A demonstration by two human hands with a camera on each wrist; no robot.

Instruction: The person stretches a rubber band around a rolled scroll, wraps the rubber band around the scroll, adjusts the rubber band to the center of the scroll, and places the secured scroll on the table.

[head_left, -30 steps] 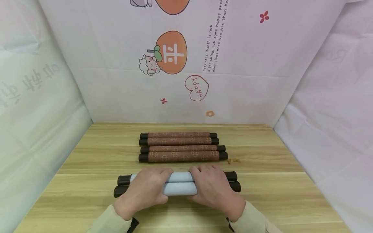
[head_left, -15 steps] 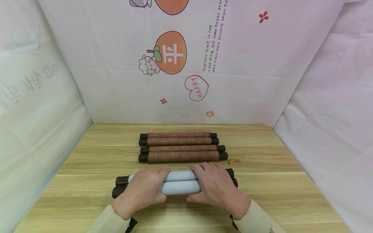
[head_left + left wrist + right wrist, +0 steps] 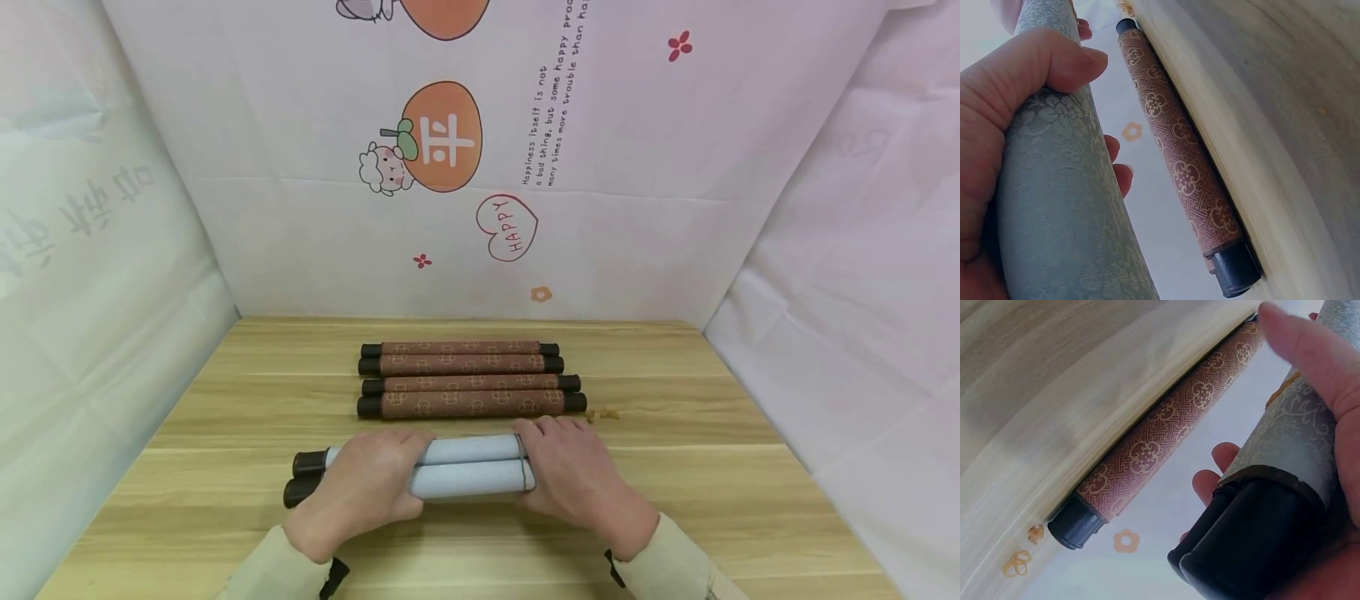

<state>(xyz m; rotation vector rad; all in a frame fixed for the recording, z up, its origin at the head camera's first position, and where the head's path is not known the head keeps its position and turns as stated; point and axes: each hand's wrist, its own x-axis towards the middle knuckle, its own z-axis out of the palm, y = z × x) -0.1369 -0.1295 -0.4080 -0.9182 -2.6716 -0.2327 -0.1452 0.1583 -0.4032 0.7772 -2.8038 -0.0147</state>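
Note:
A pale blue scroll [image 3: 472,480], two rolls side by side with black end knobs [image 3: 300,492], lies crosswise between my hands. My left hand [image 3: 367,479] grips its left part; in the left wrist view the thumb [image 3: 1075,65] lies over the patterned cloth and fingertips show on the far side. My right hand [image 3: 573,475] holds the right part, hiding those knobs in the head view. The right wrist view shows two black knobs [image 3: 1250,537] close beside that hand. A thin dark cord [image 3: 522,463] crosses both rolls at the right fingers.
Two brown scrolls with gold flower patterns and black knobs, the nearer scroll [image 3: 472,402] and the farther scroll [image 3: 461,358], lie behind on the wooden table [image 3: 262,367]. Small orange-yellow bands [image 3: 602,414] lie to their right. White printed cloth [image 3: 637,208] rises behind and at both sides.
My right hand has slid rightward along the blue scroll, covering its right knobs and baring the dark cord. The scroll has shifted slightly left and tilted, with my left hand moving a little left.

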